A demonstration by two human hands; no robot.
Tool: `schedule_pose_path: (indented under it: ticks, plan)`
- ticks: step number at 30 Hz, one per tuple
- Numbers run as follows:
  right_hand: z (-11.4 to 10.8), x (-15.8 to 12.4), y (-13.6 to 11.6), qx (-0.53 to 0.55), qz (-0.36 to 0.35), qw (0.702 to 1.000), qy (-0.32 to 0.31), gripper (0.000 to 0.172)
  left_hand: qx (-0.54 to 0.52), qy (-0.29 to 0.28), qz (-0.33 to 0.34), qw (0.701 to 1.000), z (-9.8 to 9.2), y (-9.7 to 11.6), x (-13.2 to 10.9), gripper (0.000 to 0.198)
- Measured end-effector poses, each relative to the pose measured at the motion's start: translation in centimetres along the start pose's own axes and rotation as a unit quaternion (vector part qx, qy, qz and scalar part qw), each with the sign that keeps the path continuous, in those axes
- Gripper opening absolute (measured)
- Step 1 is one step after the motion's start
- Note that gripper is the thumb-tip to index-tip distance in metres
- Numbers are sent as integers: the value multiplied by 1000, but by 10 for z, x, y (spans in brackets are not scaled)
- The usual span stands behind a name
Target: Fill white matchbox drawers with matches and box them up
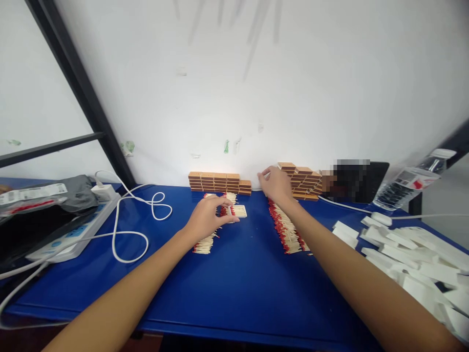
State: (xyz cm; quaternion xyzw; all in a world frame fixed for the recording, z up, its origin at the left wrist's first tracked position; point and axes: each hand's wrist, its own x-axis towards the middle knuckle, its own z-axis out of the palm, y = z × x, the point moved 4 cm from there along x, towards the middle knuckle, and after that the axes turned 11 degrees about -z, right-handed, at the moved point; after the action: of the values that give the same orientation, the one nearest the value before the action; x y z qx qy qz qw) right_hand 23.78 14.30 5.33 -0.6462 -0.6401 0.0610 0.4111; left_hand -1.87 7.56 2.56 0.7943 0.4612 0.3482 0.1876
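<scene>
My left hand (209,216) grips a small white matchbox tray (245,211) between thumb and fingers. Pale matches with red heads lie in that tray. Under and beside this hand is a row of loose matches (203,245), partly covered by it. My right hand (277,184) is at the far end of a longer row of matches (287,230), just left of a stepped stack of matchboxes (306,182). Its fingers are curled in and their tips are hidden, so what they hold does not show. Against the wall stands a lower stack of matchboxes (214,181).
White empty trays (410,259) are heaped on the right of the blue table (234,288). A water bottle (410,183) leans behind them, near a dark screen (370,183). Left are a power strip (86,232), looping white cable (115,239) and grey plastic bag (78,190).
</scene>
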Motion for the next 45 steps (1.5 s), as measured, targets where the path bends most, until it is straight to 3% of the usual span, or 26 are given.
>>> schedule_pose_path:
  ticks: [1,3,4,6,10,14,18,21,25,30,35,39,45]
  plan:
    - [-16,1,0,-24,-31,998,44,13,1,3,0,1000,0,0,0,41]
    - [-49,3,-1,-128,-134,966,180,21,3,8,0,1000,1,-1,0,41]
    - [-59,5,3,-173,-146,953,201,29,4,12,0,1000,1,-2,0,41]
    - [-69,10,15,-231,-103,948,194,40,4,19,1,1000,1,-4,0,41]
    - [-61,16,29,-249,-43,959,130,46,5,33,7,999,-1,-4,0,39]
    - [-59,18,23,-270,-74,949,146,49,10,45,8,999,-6,-3,1,35]
    - [-70,9,8,-304,-137,929,160,53,5,56,7,998,-8,-3,1,35]
    - [-70,-16,-7,-299,-205,926,103,50,-1,75,-2,997,-10,-4,1,37]
    - [-42,-69,-18,-250,-299,918,-75,30,-2,108,-6,994,-15,-2,1,33]
    - [-11,-103,-12,-228,-294,901,-224,39,3,102,6,995,-15,-1,2,35]
    - [-14,-95,3,-105,-300,914,-250,60,7,78,4,997,-11,-1,1,40]
    - [-13,-93,10,-53,-310,902,-297,39,11,68,6,998,-9,2,0,38]
    - [-24,-91,-6,6,-287,932,-220,44,-19,62,-23,998,-4,1,0,38]
